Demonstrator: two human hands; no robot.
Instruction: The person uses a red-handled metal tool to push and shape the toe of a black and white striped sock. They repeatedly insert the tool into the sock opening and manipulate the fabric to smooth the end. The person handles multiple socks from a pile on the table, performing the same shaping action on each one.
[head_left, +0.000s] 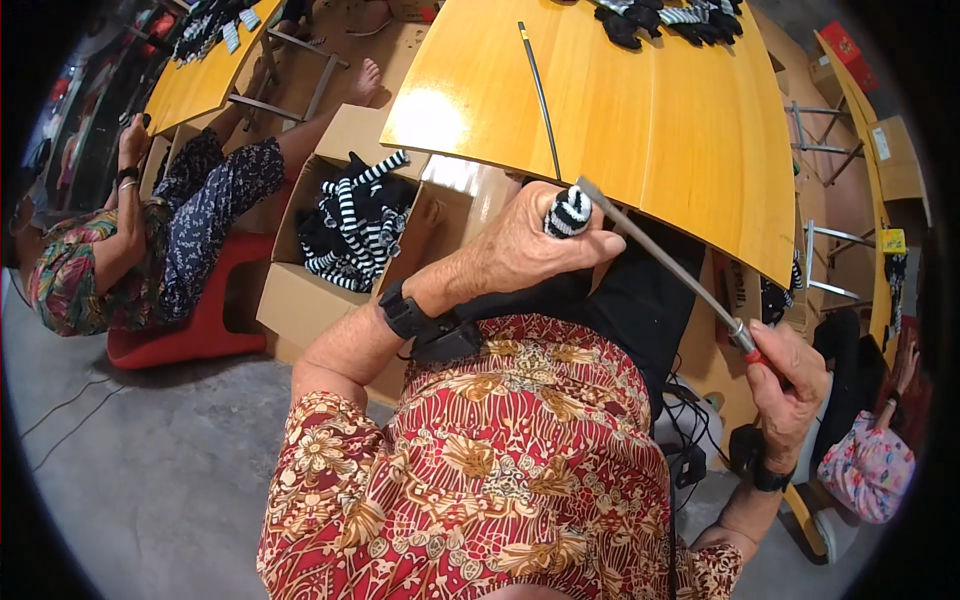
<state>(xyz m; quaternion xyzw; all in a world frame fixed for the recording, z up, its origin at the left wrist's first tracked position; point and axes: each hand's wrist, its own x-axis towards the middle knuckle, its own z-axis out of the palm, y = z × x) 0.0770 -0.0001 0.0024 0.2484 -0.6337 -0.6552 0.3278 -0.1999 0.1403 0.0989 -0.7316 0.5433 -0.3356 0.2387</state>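
My left hand (525, 245) is closed around a black-and-white striped glove (569, 211), with one striped fingertip poking out above my fist. My right hand (790, 380) grips the red handle of a long metal rod (660, 255). The rod slants up to the left, and its tip meets the striped fingertip. Both hands are held just in front of the near edge of the yellow wooden table (650, 110).
A thin black rod (540, 95) lies on the table, and dark gloves (660, 20) are piled at its far edge. An open cardboard box (300, 290) of striped gloves stands at my left. One person sits on a red stool (190, 320) at left; another sits at right (870, 460).
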